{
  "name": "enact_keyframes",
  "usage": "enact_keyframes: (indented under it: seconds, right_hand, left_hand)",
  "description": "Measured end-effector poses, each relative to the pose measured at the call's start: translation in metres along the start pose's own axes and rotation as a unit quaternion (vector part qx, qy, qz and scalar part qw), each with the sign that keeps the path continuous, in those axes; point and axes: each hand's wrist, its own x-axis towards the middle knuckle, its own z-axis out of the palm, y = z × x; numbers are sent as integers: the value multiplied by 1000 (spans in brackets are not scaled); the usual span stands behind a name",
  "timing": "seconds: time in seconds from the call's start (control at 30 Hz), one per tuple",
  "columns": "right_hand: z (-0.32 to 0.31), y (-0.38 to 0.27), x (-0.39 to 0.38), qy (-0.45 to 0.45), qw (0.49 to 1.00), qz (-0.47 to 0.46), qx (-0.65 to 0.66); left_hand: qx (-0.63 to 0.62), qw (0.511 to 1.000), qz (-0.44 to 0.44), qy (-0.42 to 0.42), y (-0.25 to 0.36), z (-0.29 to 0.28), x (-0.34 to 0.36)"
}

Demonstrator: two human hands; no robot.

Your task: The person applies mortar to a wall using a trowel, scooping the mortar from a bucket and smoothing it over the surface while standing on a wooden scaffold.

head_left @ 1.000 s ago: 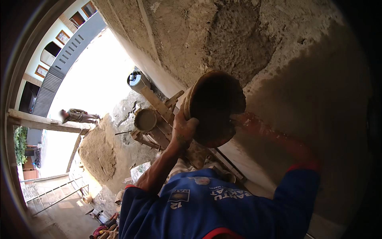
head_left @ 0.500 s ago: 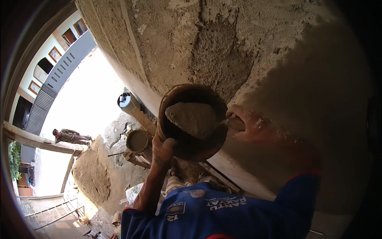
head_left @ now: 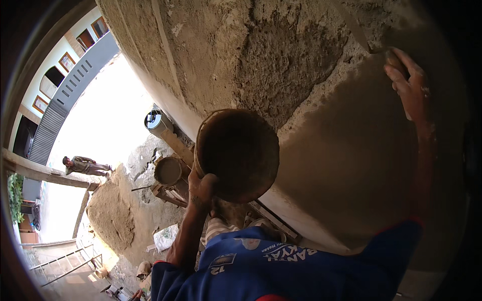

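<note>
My left hand [head_left: 201,184] grips the rim of a dark, mortar-stained bucket [head_left: 236,155], held at chest height with its dark interior facing up. Up at the right, my right hand [head_left: 404,75] is wrapped round a trowel [head_left: 359,32], its blade against the rough plastered wall [head_left: 286,55]. A smoother, darker area of plaster [head_left: 336,150] lies below the trowel, beside a ragged edge of coarse mortar.
At the left are a drum [head_left: 155,121], a round container of grey mix [head_left: 168,171] by a wooden plank stand [head_left: 173,193], a sand pile [head_left: 108,215], a person [head_left: 80,165] near a beam and a metal ladder-like frame [head_left: 68,263].
The mortar-laden trowel has moved from inside the bucket up and right onto the wall with my right hand. My left hand and the bucket are lower and further left than one second ago.
</note>
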Motion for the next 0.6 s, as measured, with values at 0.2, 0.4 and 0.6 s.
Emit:
enact_keyframes:
  seconds: [0.2, 0.4, 0.6]
  right_hand:
    - [48, -14, -54, -260, 956, -125, -60]
    - [178, -9, -131, -348, 868, -195, -296]
    - [212, -3, -145, -421, 853, -197, -238]
  left_hand:
    - [11, 999, 25, -34, -4, 6, 1]
    - [20, 997, 22, -70, 12, 36, 7]
    - [64, 992, 71, -77, 21, 36, 6]
